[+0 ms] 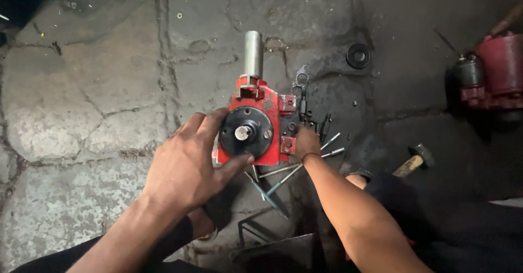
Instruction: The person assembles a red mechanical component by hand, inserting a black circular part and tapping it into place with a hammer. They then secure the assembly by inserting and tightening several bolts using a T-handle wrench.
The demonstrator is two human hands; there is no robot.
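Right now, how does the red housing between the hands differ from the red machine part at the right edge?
The red housing is bright, fully in view and gripped by the left hand; the red machine part is darker, cut off by the frame and untouched. The housing carries a steel shaft; the other shows a dark end. Both rest on the concrete floor.

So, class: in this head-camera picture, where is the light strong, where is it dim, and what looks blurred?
Head view: brightest on the cracked concrete floor and the red housing; the right side falls into shadow, so the hammer and red machine are dim; the left hand looks slightly soft, the right hand darker.
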